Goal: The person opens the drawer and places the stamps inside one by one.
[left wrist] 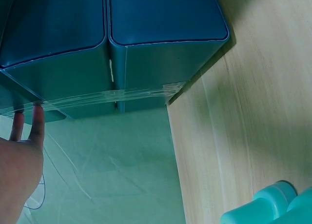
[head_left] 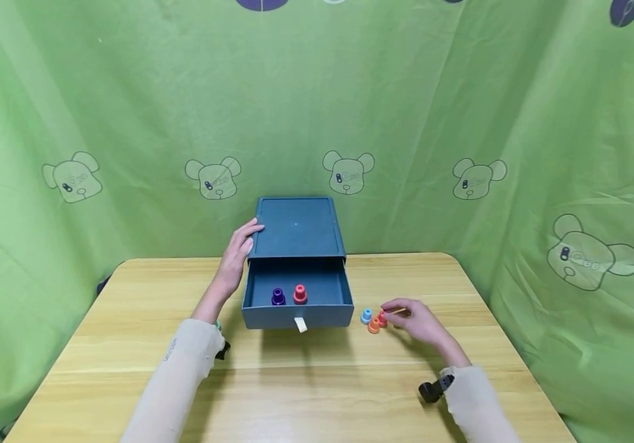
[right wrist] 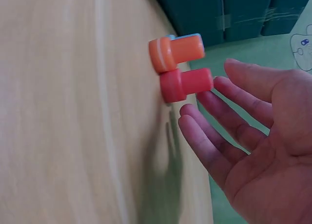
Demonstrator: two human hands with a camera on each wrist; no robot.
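Note:
A dark blue drawer box (head_left: 297, 226) stands on the table with its drawer (head_left: 298, 316) pulled out. My left hand (head_left: 234, 257) rests against the box's left side, fingers stretched along its upper edge; two fingertips touch the side in the left wrist view. Inside the drawer stand a purple stepped peg (head_left: 278, 297) and a red stepped peg (head_left: 300, 295). Right of the drawer, a light blue peg (head_left: 367, 316), an orange peg (head_left: 374, 325) and another red peg (right wrist: 186, 84) stand close together. My right hand (right wrist: 263, 131) is beside that red peg, fingers spread, not gripping it.
A white pull tab (head_left: 301, 324) hangs from the drawer front. Teal rounded pieces (left wrist: 263, 207) are on the table by the left wrist, partly hidden by the sleeve in the head view. A green curtain (head_left: 394, 123) surrounds the wooden table (head_left: 317, 394).

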